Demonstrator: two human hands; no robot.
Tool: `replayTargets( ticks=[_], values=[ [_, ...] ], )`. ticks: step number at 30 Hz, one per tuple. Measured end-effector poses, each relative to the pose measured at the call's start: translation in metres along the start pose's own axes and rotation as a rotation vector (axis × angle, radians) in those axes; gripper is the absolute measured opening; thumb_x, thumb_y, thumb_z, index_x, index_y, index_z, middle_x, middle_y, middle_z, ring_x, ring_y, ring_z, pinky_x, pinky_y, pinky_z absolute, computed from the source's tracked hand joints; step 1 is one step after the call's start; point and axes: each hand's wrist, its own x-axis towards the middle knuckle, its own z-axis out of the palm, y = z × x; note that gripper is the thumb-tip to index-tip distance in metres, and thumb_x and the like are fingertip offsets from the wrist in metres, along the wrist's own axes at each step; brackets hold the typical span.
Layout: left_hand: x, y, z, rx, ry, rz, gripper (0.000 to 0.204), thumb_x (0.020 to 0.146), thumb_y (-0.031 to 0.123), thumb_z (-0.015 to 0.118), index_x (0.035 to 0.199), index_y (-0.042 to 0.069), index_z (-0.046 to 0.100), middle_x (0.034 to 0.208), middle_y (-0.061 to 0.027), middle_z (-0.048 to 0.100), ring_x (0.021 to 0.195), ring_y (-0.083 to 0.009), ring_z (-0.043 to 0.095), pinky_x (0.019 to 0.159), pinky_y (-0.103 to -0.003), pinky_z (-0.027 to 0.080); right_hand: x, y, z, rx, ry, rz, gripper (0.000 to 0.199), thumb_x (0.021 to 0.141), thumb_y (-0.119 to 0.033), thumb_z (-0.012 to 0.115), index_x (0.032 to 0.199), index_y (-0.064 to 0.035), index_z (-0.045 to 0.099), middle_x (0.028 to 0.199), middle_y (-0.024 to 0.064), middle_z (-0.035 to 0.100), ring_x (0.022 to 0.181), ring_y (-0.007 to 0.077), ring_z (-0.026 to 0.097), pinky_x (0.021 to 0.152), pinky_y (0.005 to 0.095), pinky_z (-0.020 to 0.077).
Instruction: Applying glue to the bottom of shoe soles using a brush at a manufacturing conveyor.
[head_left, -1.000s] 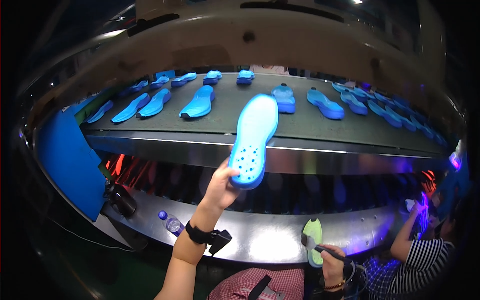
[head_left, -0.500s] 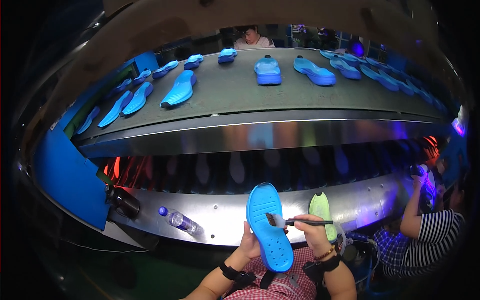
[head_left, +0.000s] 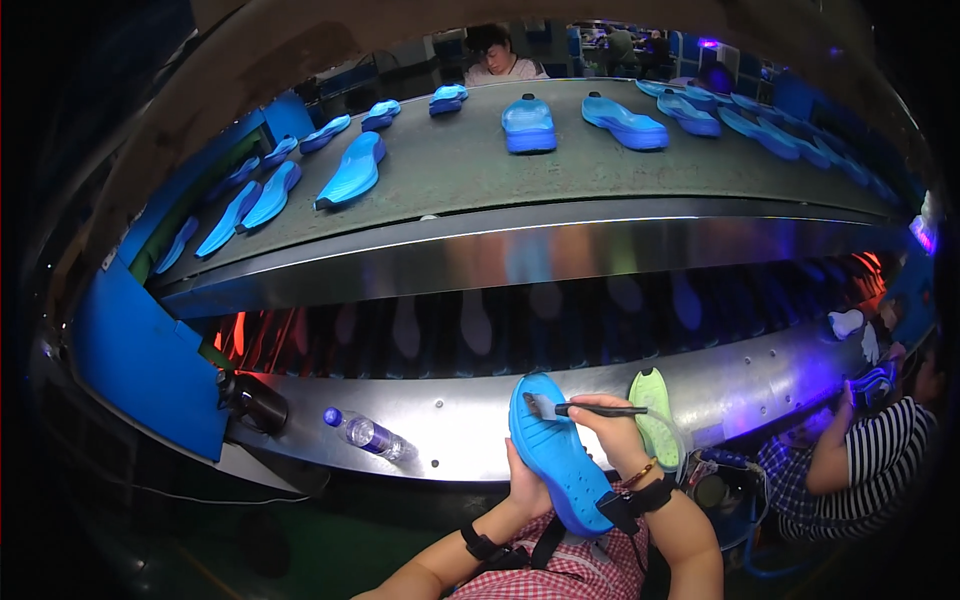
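A blue shoe sole (head_left: 572, 468) is held up and tilted in front of me, grooves and small holes on its upper face. My left hand (head_left: 528, 484) grips its left edge. With my right hand (head_left: 608, 432) I hold a flat brush (head_left: 612, 410) by its dark handle. Its bristles lie against the sole's far end, left of the middle. Just right of the sole, a pale green sole (head_left: 655, 408) rests on the metal ledge, partly behind my right hand.
Several blue soles lie on the dark conveyor belt (head_left: 450, 165) ahead. On the metal ledge (head_left: 470, 405) stand a clear bottle (head_left: 370, 437) and a black flask (head_left: 258, 402) at left. A co-worker's striped sleeve (head_left: 885, 450) is at right; another person (head_left: 500, 68) sits beyond the belt.
The brush has moved from the sole's middle up to its far end. The sole has shifted slightly right and tilted. The co-worker at right has lowered their hands.
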Motion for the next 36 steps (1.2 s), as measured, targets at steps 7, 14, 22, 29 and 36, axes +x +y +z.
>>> replayTargets(
  ticks=[7, 14, 22, 29, 36],
  values=[
    [0.008, 0.024, 0.006, 0.232, 0.32, 0.12, 0.09, 0.077, 0.075, 0.008, 0.129, 0.007, 0.035, 0.113, -0.0189, 0.052, 0.103, -0.03, 0.053, 0.092, -0.042, 0.041, -0.04, -0.011, 0.003, -0.674, -0.235, -0.418, 0.023, 0.066, -0.011, 0.071, 0.088, -0.0058, 0.069, 0.076, 0.0106, 0.063, 0.068, 0.0192, 0.058, 0.063, 0.0277, 0.0458],
    [-0.005, 0.042, 0.015, 0.165, 0.035, 0.026, 0.098, 0.073, 0.079, 0.003, 0.127, 0.005, 0.038, 0.111, -0.0193, 0.054, 0.101, -0.0328, 0.054, 0.09, -0.047, 0.043, -0.057, -0.044, -0.022, -0.461, -0.453, -0.096, 0.026, 0.071, -0.009, 0.07, 0.097, -0.0046, 0.067, 0.081, 0.0096, 0.063, 0.073, 0.0133, 0.059, 0.066, 0.0249, 0.0479],
    [-0.003, 0.03, 0.044, 0.217, 0.339, 0.057, 0.092, 0.076, 0.076, 0.006, 0.132, 0.007, 0.033, 0.121, -0.0194, 0.048, 0.108, -0.0317, 0.051, 0.096, -0.046, 0.038, -0.048, -0.047, 0.0, -0.405, -0.509, -0.217, 0.023, 0.073, -0.009, 0.069, 0.096, -0.0057, 0.067, 0.086, 0.0107, 0.063, 0.078, 0.0157, 0.059, 0.071, 0.0251, 0.0466],
    [-0.002, 0.032, 0.054, 0.246, 0.223, 0.128, 0.093, 0.074, 0.078, 0.011, 0.127, 0.007, 0.038, 0.111, -0.0195, 0.054, 0.096, -0.0327, 0.056, 0.086, -0.044, 0.046, -0.047, -0.05, -0.008, -0.388, -0.373, -0.171, 0.023, 0.072, -0.004, 0.069, 0.096, -0.0033, 0.067, 0.086, 0.0098, 0.064, 0.077, 0.0145, 0.06, 0.072, 0.0251, 0.0478],
    [0.006, 0.038, 0.049, 0.228, 0.078, 0.351, 0.103, 0.067, 0.085, 0.007, 0.118, 0.003, 0.042, 0.095, -0.0212, 0.058, 0.082, -0.0325, 0.059, 0.073, -0.044, 0.05, -0.052, -0.049, -0.017, -0.487, -0.295, -0.264, 0.024, 0.071, -0.006, 0.07, 0.095, -0.0052, 0.068, 0.08, 0.0101, 0.064, 0.075, 0.0148, 0.059, 0.067, 0.0248, 0.0479]
  ],
)
